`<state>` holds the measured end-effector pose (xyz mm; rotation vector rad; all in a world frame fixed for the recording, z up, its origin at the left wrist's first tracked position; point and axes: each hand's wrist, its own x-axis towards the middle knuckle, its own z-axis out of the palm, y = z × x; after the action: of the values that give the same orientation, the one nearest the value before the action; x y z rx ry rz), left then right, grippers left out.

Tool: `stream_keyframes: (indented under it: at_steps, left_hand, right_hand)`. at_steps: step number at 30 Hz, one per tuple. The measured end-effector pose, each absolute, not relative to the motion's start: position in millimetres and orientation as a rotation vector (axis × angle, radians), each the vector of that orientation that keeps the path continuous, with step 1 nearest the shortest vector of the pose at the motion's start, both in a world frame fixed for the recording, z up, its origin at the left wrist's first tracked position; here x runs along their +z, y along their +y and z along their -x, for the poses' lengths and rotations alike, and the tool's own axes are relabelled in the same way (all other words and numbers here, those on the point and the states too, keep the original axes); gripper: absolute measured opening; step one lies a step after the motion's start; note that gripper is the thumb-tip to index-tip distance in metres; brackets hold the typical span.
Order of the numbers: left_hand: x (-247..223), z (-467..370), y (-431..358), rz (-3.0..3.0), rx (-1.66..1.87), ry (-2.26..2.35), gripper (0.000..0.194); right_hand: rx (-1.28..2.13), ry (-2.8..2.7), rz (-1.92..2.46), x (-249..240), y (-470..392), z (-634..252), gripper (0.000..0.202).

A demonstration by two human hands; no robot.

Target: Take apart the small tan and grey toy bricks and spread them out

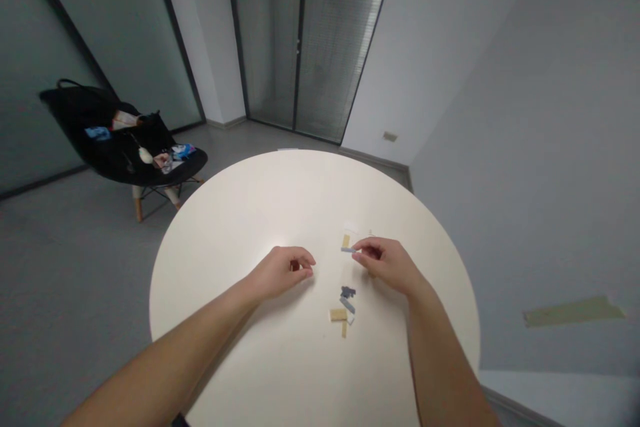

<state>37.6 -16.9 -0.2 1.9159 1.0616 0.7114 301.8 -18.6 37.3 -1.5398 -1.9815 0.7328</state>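
Over the white round table, my right hand pinches one end of a small thin grey strip between thumb and forefinger. A small tan piece stands or lies right behind the strip; whether they are joined I cannot tell. To the left, my left hand rests near the table with loosely curled fingers, a gap between thumb and forefinger and nothing visible in it. Between the hands and closer to me lie a dark grey piece, a light grey strip, a wide tan piece and a narrow tan piece.
Pale or clear small pieces lie beyond my right hand, hard to make out. A black chair with a bag and other items stands at the left, off the table. A wall rises close on the right.
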Motion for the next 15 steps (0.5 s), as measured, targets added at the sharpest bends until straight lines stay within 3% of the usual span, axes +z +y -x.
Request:
stream_keyframes:
  at_steps: [15]
  left_hand:
    - [-0.2,-35.5,-17.3,-1.937,0.667,1.085,0.014]
  right_hand:
    - [0.585,-1.591,1.657,25.5,-11.1,-372.8,0.038]
